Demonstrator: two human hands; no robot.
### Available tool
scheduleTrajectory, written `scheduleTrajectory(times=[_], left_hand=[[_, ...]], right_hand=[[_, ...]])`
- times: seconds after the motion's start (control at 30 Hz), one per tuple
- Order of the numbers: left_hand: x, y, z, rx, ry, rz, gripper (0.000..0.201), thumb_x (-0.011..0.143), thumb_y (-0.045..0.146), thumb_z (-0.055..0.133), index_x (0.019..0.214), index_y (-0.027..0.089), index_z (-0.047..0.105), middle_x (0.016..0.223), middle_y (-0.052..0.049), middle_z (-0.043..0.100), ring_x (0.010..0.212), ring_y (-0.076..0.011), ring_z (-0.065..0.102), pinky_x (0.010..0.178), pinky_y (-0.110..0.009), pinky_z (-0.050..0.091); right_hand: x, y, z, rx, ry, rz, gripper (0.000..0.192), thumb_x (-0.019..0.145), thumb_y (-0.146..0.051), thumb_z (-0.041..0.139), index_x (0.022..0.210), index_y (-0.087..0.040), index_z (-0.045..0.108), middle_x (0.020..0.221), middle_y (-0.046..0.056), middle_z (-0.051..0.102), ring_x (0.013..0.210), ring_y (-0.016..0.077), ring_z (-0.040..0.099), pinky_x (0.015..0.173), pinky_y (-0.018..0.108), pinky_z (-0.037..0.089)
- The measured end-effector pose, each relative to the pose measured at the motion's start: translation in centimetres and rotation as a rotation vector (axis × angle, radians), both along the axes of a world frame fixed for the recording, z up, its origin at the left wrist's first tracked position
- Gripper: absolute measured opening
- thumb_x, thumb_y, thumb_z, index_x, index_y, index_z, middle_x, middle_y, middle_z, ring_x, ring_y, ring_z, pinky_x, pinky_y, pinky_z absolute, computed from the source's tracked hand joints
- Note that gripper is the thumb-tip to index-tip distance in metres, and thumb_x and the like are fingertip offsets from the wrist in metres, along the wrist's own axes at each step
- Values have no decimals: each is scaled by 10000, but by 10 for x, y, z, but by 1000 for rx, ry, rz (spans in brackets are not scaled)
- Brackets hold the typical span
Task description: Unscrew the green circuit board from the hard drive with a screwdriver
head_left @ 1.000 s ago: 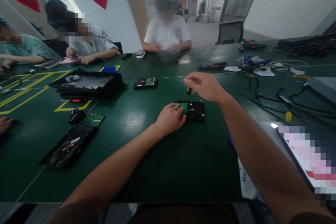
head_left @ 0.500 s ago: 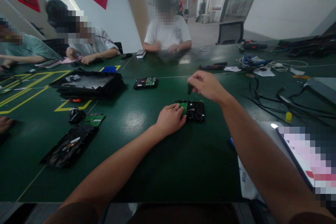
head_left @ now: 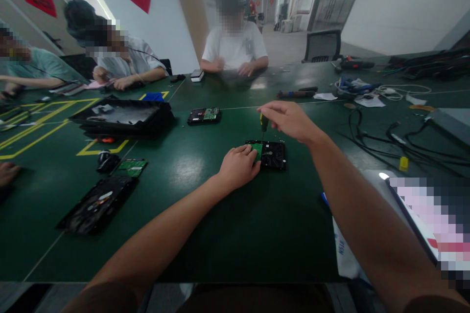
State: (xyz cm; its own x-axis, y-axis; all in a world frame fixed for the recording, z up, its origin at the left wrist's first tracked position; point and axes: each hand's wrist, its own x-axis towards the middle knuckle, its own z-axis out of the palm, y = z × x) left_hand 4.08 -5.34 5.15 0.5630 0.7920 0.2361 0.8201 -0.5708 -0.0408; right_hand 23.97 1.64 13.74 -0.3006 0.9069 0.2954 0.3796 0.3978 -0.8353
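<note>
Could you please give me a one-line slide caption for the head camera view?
Left hand steadies a hard drive while right hand holds a screwdriver upright over it.

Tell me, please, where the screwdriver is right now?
The screwdriver is upright in the right hand, mid-table in the head view, tip down on the hard drive that the left hand steadies.

The person is wearing nothing on either forearm: both arms are showing bare from the bottom edge of the view down to the wrist. No watch, ring, band or glove is showing on the left hand (head_left: 238,166) or the right hand (head_left: 288,120). Fingernails are looking short and plain.
</note>
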Motion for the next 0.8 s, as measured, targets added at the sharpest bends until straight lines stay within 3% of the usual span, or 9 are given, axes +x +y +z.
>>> scheduleTrajectory(times=[0.13, 0.3, 0.47, 0.63, 0.8], left_hand=[[0, -1, 1, 2, 9, 1, 331, 1033, 396, 461, 1150, 173, 675, 1161, -120, 705, 1185, -276, 634, 985, -415, 532], [0, 0, 0, 0, 7, -6, 331, 1033, 397, 458, 1159, 176, 671, 1167, -122, 705, 1189, -275, 631, 986, -415, 531], [0, 0, 0, -5, 0, -5, 310, 1026, 395, 476, 1157, 189, 667, 1155, -118, 705, 1181, -272, 632, 983, -413, 529], [0, 0, 0, -8, 4, -4, 315, 1029, 392, 467, 1146, 181, 669, 1146, -119, 699, 1167, -275, 633, 976, -417, 527], [0, 0, 0, -1, 1, -1, 303, 1028, 391, 476, 1139, 184, 667, 1144, -115, 699, 1167, -270, 634, 976, -411, 526]], right_hand=[[-2, -2, 0, -7, 19, -15, 285, 946, -477, 658, 947, -194, 688, 791, 44, 707, 580, 119, 595, 478, 249, 420], [-8, -4, 0, -106, 122, 44, 302, 957, -500, 638, 1050, -213, 653, 1033, 83, 743, 590, 116, 642, 460, 246, 457], [-7, -2, -1, -160, 153, 58, 347, 999, -509, 556, 1107, -213, 704, 911, 71, 716, 613, 146, 660, 509, 282, 510], [-3, -1, -2, -37, 37, -2, 328, 945, -527, 640, 1003, -214, 719, 852, 52, 706, 643, 135, 607, 496, 255, 451], [-4, -1, -2, -85, 97, -7, 306, 921, -496, 671, 1009, -202, 663, 953, 75, 736, 608, 122, 616, 469, 262, 430]])
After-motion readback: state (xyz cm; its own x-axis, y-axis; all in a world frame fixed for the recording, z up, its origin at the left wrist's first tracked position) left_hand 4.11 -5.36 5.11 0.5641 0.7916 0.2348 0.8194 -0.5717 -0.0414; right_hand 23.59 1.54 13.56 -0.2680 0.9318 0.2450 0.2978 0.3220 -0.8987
